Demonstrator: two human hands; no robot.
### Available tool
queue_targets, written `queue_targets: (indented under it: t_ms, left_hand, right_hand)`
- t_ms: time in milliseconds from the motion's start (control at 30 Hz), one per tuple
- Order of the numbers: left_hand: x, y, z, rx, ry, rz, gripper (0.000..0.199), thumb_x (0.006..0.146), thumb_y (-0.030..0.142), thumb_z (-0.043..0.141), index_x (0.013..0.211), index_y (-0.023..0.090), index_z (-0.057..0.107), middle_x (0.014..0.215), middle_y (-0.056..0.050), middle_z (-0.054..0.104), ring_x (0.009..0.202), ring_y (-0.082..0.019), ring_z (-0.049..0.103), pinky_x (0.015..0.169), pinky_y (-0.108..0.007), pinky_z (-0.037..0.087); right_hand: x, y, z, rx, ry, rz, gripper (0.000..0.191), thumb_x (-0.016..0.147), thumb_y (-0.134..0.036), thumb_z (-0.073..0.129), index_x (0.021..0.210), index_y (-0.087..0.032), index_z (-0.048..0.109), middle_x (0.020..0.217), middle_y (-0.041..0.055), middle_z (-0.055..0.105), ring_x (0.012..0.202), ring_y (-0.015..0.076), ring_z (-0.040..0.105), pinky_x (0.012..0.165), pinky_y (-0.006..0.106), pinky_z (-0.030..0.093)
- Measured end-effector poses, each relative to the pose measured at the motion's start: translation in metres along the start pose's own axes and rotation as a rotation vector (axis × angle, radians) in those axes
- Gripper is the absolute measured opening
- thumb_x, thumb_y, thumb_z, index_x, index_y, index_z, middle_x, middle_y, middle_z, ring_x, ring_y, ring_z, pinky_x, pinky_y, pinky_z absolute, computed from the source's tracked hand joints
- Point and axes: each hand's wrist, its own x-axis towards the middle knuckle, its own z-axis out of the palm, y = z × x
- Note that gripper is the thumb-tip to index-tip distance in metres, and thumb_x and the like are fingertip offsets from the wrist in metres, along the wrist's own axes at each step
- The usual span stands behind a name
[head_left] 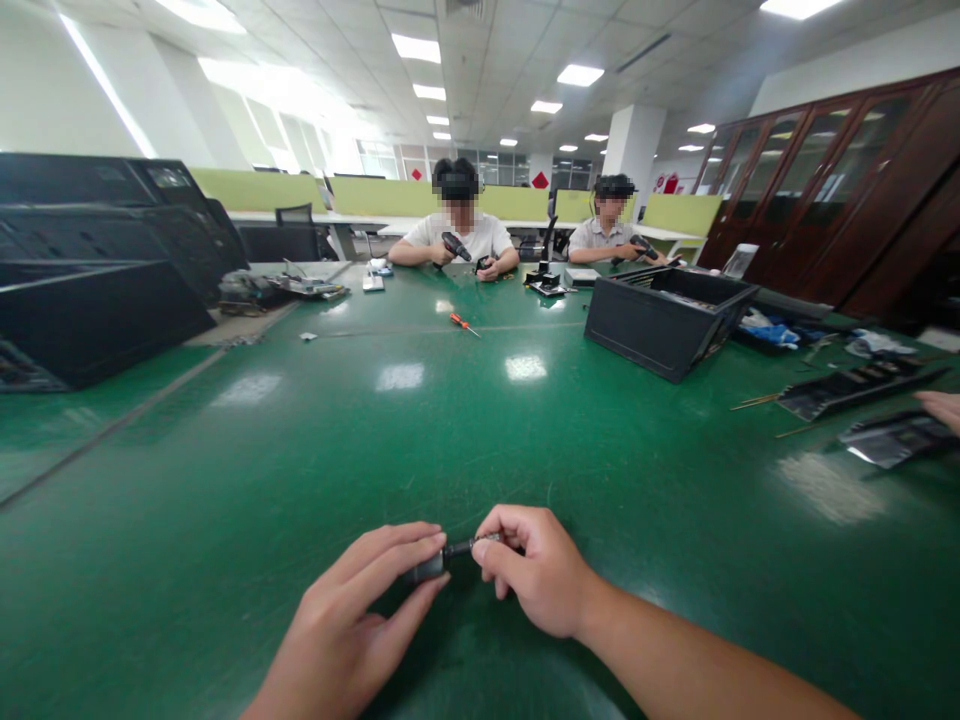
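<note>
Low over the green table, my left hand (367, 600) closes its fingers and thumb around a small grey cylindrical piece with a dark shaft (430, 567). The shaft points right, toward my right hand (536, 570), which pinches its far end between thumb and curled fingers. Something small and silvery shows at that pinch, too small to name. Most of the cylinder's left end is hidden by my left hand. The piece lies nearly level.
A screwdriver (463, 323) with an orange handle lies mid-table. A black computer case (637, 325) stands at the right, more dark cases (105, 320) at the left. Two people sit opposite holding power drills (454, 245). Another person's hand (941, 408) is at the right edge.
</note>
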Motion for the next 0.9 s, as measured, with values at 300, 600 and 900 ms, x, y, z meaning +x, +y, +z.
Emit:
queue_targets:
  t_ms: [300,600,900]
  left_hand:
    - [0.0031,0.0029,-0.0027,-0.008,0.012,0.004,0.021,0.092,0.019,0.065,0.112,0.024,0.069,0.107,-0.005,0.074,0.096,-0.018,0.073,0.084,-0.025,0.062]
    - [0.0007,-0.0025,-0.0009,0.012,-0.008,-0.001,0.023,0.092,0.020,0.065,0.114,0.024,0.067,0.110,-0.005,0.073,0.099,-0.016,0.072,0.087,-0.024,0.061]
    - [0.0016,-0.0018,-0.0035,0.010,0.004,0.003,0.023,0.092,0.020,0.065,0.114,0.025,0.067,0.109,-0.004,0.073,0.099,-0.016,0.072,0.087,-0.024,0.061]
  right_hand:
    - [0.0007,-0.0006,-0.0001,0.019,0.000,0.014,0.014,0.084,-0.027,0.063,0.076,-0.016,0.061,0.059,-0.0030,0.059,0.048,0.0091,0.053,0.049,0.020,0.038]
    - [0.0009,0.0003,0.0009,0.043,0.015,0.016,0.014,0.085,-0.028,0.062,0.077,-0.016,0.061,0.060,-0.0027,0.059,0.046,0.0094,0.052,0.048,0.020,0.037]
    - [0.0008,-0.0002,0.0009,0.044,0.025,0.023,0.016,0.084,-0.030,0.063,0.077,-0.016,0.061,0.060,-0.0021,0.060,0.047,0.0099,0.053,0.048,0.021,0.037]
